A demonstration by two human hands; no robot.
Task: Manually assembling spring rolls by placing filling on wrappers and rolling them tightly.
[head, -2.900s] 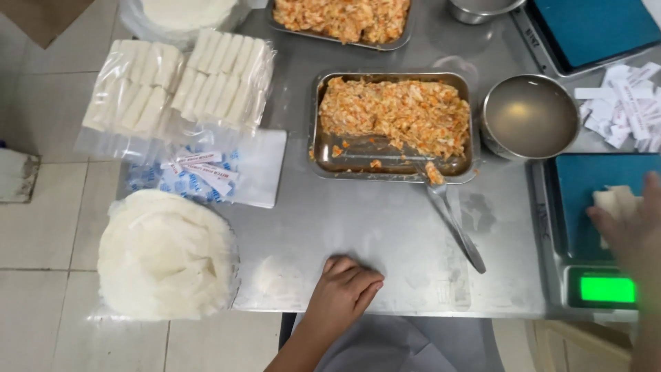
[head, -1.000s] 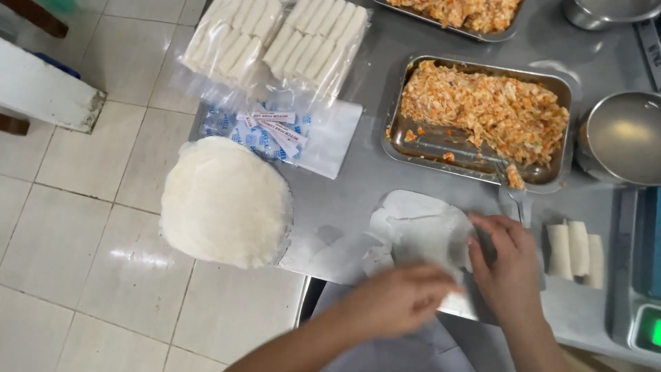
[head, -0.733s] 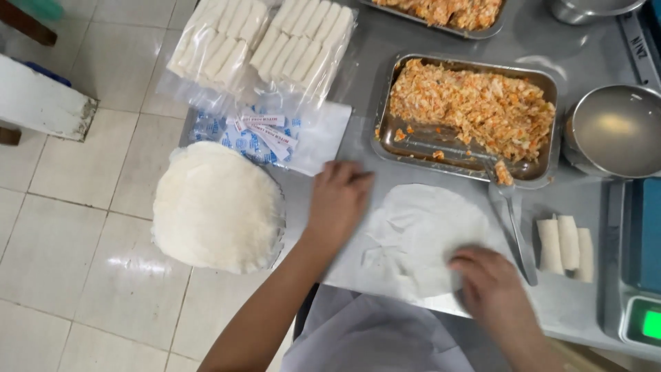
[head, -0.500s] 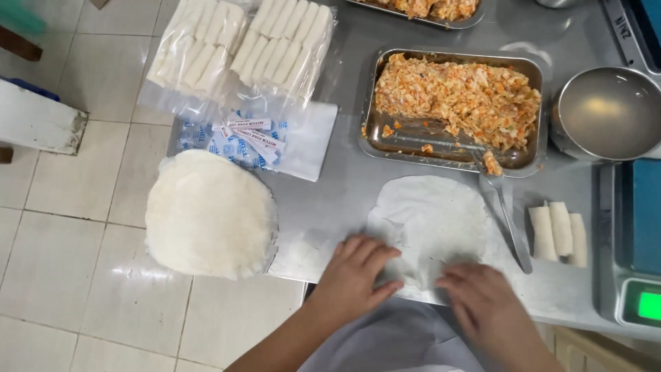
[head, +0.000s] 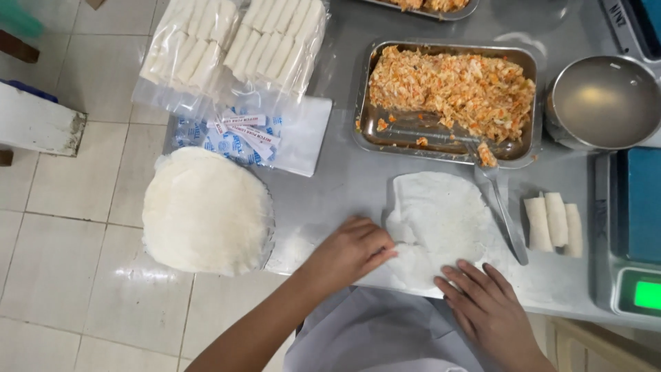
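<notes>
flattening wrapper (head: 441, 220), seemingly both hands

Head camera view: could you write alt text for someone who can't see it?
Two bare hands, left and right, press a round white wrapper flat on a steel table. Beyond lie a tray of orange filling, a spoon and three finished rolls.

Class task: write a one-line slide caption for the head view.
Both hands, left and right, press a round wrapper flat beside a filling tray.
</notes>
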